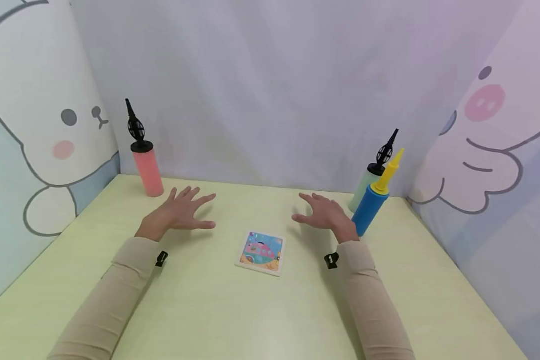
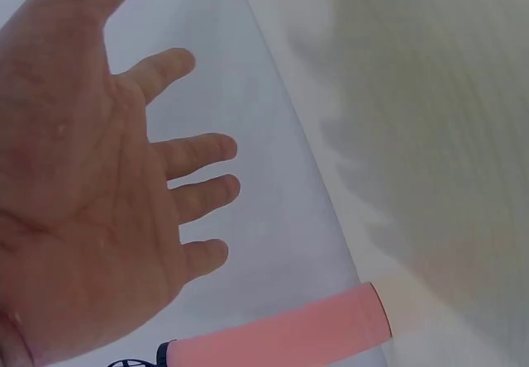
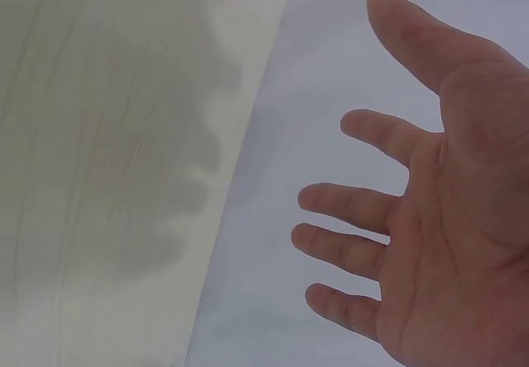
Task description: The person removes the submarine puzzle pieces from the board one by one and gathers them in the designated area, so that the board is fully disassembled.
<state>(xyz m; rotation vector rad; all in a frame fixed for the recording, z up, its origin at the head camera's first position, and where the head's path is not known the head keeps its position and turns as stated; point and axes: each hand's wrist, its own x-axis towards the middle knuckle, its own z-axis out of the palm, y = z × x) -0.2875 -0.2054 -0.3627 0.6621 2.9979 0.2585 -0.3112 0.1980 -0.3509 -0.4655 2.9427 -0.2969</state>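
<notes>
My left hand point(image 1: 176, 212) hovers over the table with its fingers spread, holding nothing. Close behind it stands a pink balloon pump point(image 1: 149, 172) with a black nozzle, which also shows at the bottom of the left wrist view. On the other side my right hand point(image 1: 322, 212) is likewise raised with spread fingers and a bare palm. Just to its right are a blue balloon pump point(image 1: 368, 210) with a yellow nozzle and, behind that, a pale green one point(image 1: 363, 189) with a black nozzle. Between the hands lies a flat square picture board point(image 1: 261, 252) with a white border.
The pale yellow table point(image 1: 207, 310) meets a plain light curtain point(image 1: 252, 100) at the back. Side panels carry cartoon animals, a white one point(image 1: 40, 115) at left and a pink-nosed one point(image 1: 481, 135) at right.
</notes>
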